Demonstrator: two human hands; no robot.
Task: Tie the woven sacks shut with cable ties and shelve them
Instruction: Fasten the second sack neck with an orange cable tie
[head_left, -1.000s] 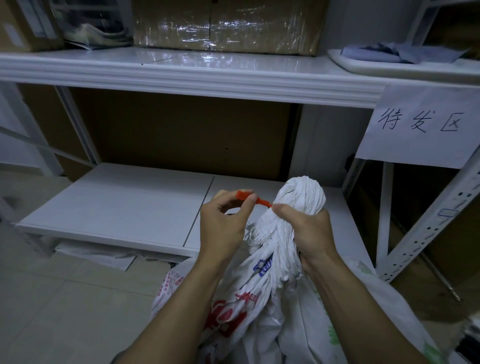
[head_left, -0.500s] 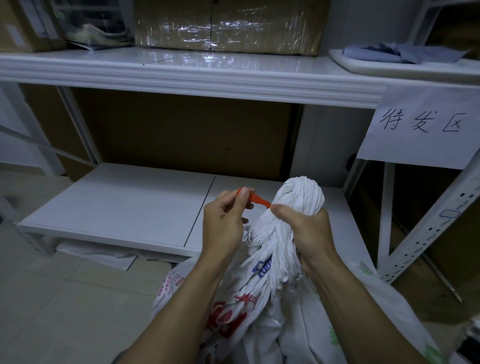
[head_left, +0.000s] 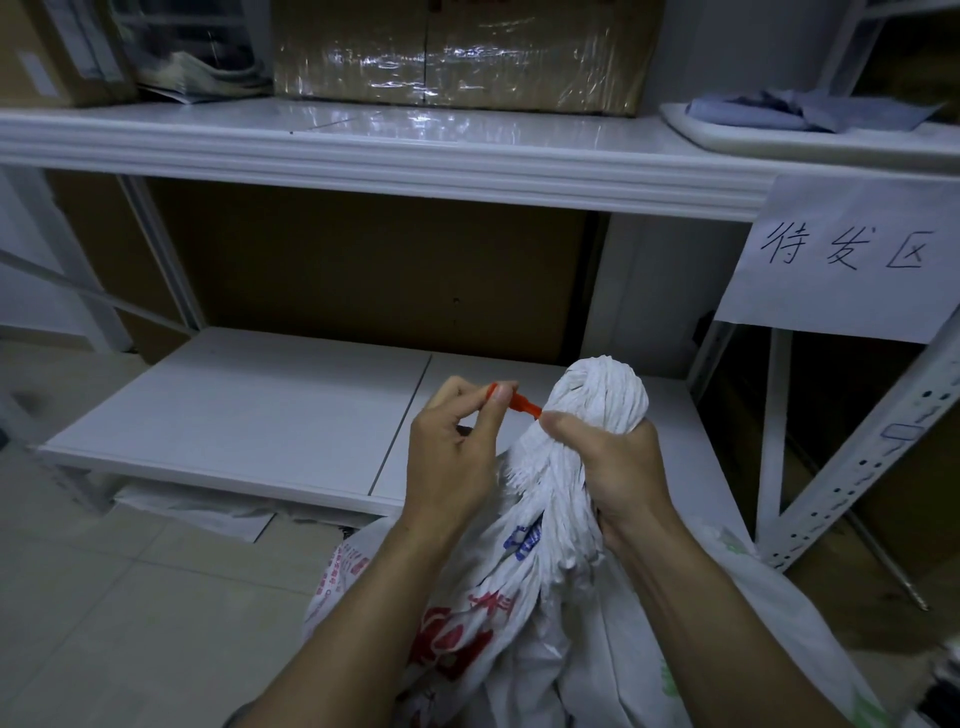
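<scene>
A white woven sack (head_left: 519, 613) with red and blue print stands on the floor in front of me, its mouth gathered into a twisted neck (head_left: 602, 395). My right hand (head_left: 618, 467) grips that neck just below the bunched top. My left hand (head_left: 452, 457) pinches the free end of an orange cable tie (head_left: 522, 404) between thumb and fingers. The tie runs from my left fingertips to the neck by my right thumb. Where the tie goes round the neck is hidden by my right hand.
A low white shelf (head_left: 249, 415) lies right behind the sack, under a higher white shelf (head_left: 363, 150) carrying wrapped cartons (head_left: 457, 52). A handwritten paper sign (head_left: 847, 260) hangs at the right beside a perforated white upright (head_left: 872, 447). Tiled floor (head_left: 130, 597) spreads to the left.
My left hand has shifted slightly, still pinching the orange tie end, which now sits a little higher at my fingertips. My right hand keeps the same grip on the sack neck.
</scene>
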